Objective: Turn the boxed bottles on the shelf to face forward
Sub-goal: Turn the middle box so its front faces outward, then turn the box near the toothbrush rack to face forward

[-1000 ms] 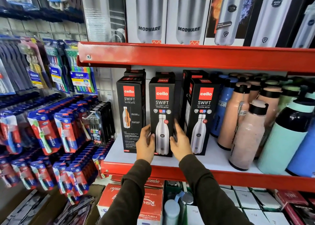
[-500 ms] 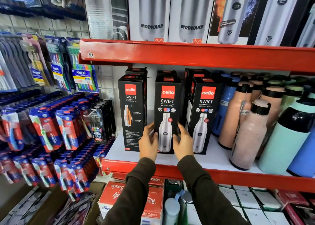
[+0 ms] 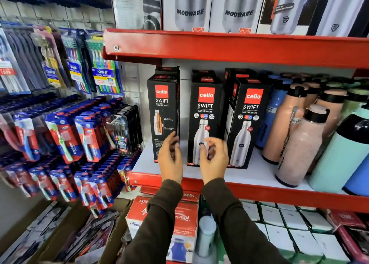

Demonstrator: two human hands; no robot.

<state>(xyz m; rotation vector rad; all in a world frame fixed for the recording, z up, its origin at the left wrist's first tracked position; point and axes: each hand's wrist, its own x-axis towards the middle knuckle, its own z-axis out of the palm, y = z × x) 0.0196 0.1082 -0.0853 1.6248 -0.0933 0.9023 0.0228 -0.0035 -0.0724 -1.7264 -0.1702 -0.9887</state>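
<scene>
Three black Cello Swift bottle boxes stand upright on the white shelf [image 3: 259, 173]. The left box [image 3: 163, 107] shows a side panel with a small orange bottle. The middle box [image 3: 204, 111] and the right box [image 3: 249, 119] show their front panels with a steel bottle. More such boxes stand behind them. My left hand [image 3: 169, 159] hovers with fingers apart in front of the left box's lower right edge. My right hand [image 3: 214, 157] is loosely curled before the middle box's lower part, holding nothing. Both hands are motion-blurred.
Loose pink, blue and mint bottles [image 3: 299, 143] crowd the shelf's right side. Toothbrush packs [image 3: 85, 135] hang on the left wall. A red upper shelf [image 3: 229, 45] with Modware boxes sits close overhead. Red cartons [image 3: 165, 215] lie below.
Both hands have let go of the middle box, which now stands further back on the shelf. My left hand has shifted left toward the left box.
</scene>
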